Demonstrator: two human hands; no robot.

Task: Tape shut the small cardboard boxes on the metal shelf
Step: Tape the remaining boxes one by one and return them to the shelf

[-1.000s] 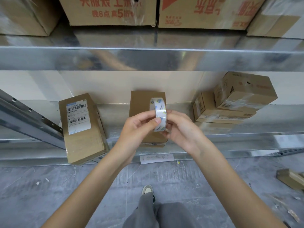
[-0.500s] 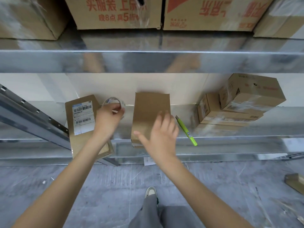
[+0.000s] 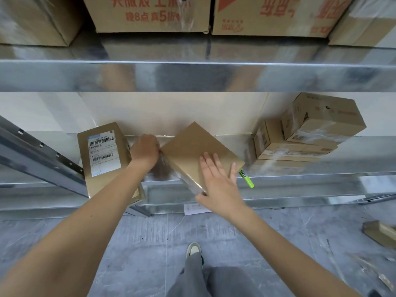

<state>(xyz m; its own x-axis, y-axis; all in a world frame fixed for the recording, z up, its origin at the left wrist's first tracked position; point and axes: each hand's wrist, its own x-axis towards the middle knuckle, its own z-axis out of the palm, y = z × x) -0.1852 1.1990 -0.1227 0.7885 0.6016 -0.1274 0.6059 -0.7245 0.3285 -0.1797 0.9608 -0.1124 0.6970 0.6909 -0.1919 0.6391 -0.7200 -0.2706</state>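
**Skewed box, hidden tape: where the seal could fail**

The plain box (image 3: 199,155) lies flat on the metal shelf (image 3: 300,174), in the middle of the lower level, turned at an angle so that one corner points toward the far wall and its near corner juts just past the shelf's front lip. A glossy strip shows along its left edge, probably tape, though the sheen is too blurred to be sure.

The right hand (image 3: 218,183) rests on the near right part of the lid with fingers spread and straight, pressing it flat, the thumb hooked around the overhanging corner. The left hand (image 3: 145,152) is at the box's left corner with fingers curled under; what it grips is hidden by its own back, so I cannot tell whether it holds a roll or a tape end.

The likeliest risks, as I judge them:

- A pull leftward by the left hand could spin or drag the box, since only a flat palm anchors it; the tape would then land crooked or wrinkled.
- Weight on the overhanging corner could tip the box off the lip toward the floor.
- The green marker (image 3: 246,179) lies just beside the box's right corner, partly under the right hand's fingers, and a nudge would roll it off the edge.
- The labelled box (image 3: 105,157) at the left leans over the front lip beside the left forearm, and a brush from the arm might dislodge it.

The stacked boxes (image 3: 308,136) at the right stand well apart.
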